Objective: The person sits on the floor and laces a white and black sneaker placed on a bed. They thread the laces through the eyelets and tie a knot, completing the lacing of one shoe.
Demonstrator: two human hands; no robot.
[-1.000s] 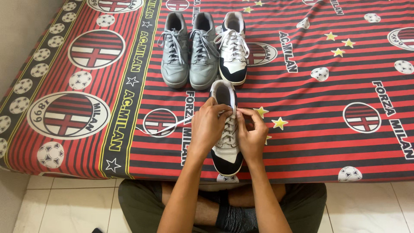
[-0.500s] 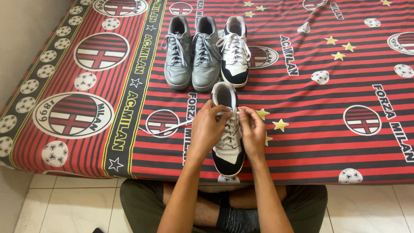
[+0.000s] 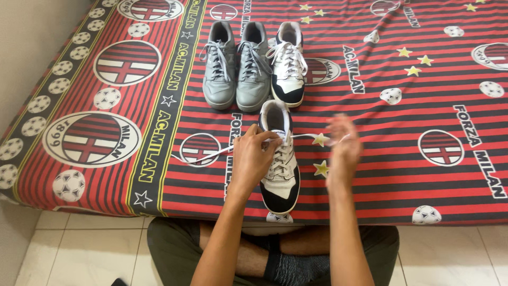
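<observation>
Bedsheet (image 3: 402, 175): left hand (image 3: 253, 159) hides sneaker (image 3: 279, 169) laces; right hand (image 3: 343, 148) blurred.

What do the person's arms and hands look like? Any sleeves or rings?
Both forearms are bare, with no sleeves in view. The left hand and the right hand wear no gloves, and no rings or watch show. The right hand is blurred, so small details there are unclear.
</observation>
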